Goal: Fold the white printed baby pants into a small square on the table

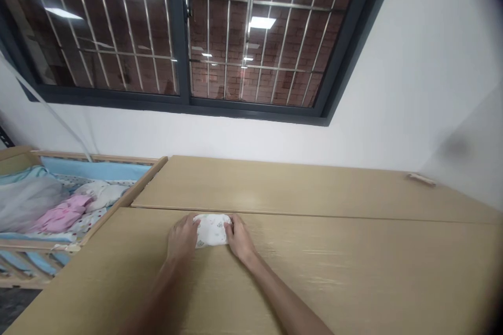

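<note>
A small folded white cloth (212,229) with a faint printed pattern lies on the light wooden table (353,267), close to the seam between two tabletops. My left hand (182,238) rests on its left edge with the fingers curled over the cloth. My right hand (238,238) presses its right edge, fingers bent onto the fabric. Both forearms reach in from the bottom of the view.
A wooden baby cot (47,209) stands at the left, holding pink (63,214), white and grey fabrics. A small wooden piece (421,179) lies at the table's far right. A barred window (188,36) and a white wall are behind.
</note>
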`<control>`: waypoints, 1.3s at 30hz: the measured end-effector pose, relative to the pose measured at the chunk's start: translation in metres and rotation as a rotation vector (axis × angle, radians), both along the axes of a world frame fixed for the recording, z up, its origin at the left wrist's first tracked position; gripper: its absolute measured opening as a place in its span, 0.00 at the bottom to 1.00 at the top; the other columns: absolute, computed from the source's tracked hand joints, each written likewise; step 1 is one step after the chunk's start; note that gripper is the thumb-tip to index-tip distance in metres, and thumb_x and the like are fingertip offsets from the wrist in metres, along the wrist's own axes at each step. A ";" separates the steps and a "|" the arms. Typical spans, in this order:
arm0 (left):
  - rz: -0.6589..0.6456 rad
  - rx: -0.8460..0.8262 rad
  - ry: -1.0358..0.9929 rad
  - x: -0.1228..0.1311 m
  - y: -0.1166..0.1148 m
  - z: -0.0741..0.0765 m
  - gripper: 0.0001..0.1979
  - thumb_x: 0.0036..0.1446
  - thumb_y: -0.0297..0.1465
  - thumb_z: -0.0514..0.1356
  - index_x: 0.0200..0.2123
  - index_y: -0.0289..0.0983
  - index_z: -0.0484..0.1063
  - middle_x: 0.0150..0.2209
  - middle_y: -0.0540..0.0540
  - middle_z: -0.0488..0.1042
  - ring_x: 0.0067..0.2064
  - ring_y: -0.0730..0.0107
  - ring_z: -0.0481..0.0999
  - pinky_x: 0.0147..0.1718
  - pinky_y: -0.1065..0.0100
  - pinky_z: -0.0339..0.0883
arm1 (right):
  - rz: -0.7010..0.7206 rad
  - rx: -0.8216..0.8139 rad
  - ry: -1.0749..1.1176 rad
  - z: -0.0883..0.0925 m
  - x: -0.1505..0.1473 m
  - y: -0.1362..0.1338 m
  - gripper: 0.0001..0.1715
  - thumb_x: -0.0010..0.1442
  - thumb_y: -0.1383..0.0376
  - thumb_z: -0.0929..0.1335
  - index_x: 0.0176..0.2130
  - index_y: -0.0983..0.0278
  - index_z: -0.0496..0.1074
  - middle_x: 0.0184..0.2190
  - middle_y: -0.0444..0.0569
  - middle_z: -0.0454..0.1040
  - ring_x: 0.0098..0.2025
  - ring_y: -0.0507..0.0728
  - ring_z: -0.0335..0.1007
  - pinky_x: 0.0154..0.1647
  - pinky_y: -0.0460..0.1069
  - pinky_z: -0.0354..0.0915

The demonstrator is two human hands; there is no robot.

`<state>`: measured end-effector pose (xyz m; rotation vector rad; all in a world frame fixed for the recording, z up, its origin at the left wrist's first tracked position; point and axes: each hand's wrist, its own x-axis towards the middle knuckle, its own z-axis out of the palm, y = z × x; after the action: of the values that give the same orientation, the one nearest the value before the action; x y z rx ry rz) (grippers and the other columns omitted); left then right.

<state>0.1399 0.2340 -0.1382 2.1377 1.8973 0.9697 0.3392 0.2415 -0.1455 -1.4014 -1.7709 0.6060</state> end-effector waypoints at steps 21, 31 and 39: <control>-0.076 0.246 0.253 0.035 -0.023 -0.062 0.35 0.71 0.44 0.45 0.72 0.30 0.45 0.69 0.34 0.59 0.71 0.52 0.55 0.66 0.50 0.56 | 0.404 0.216 -0.600 0.001 -0.019 -0.001 0.37 0.70 0.63 0.59 0.73 0.64 0.48 0.73 0.51 0.49 0.75 0.59 0.40 0.74 0.58 0.46; 0.014 0.293 0.258 -0.002 -0.015 -0.057 0.32 0.72 0.42 0.45 0.69 0.26 0.52 0.68 0.29 0.59 0.71 0.47 0.56 0.67 0.48 0.53 | 0.155 0.125 -0.515 -0.007 0.014 0.000 0.39 0.75 0.52 0.53 0.74 0.70 0.43 0.74 0.59 0.42 0.76 0.63 0.34 0.73 0.63 0.46; -0.168 0.131 0.172 -0.011 -0.020 -0.040 0.37 0.63 0.49 0.56 0.67 0.32 0.56 0.67 0.31 0.62 0.68 0.48 0.61 0.64 0.47 0.54 | 0.339 0.150 -0.426 -0.001 0.015 -0.006 0.42 0.66 0.60 0.64 0.73 0.66 0.48 0.72 0.58 0.54 0.73 0.64 0.48 0.71 0.63 0.51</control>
<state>0.1289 0.2144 -0.1785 2.4827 1.7304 0.9270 0.3544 0.2351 -0.1468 -1.1959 -2.3702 0.3495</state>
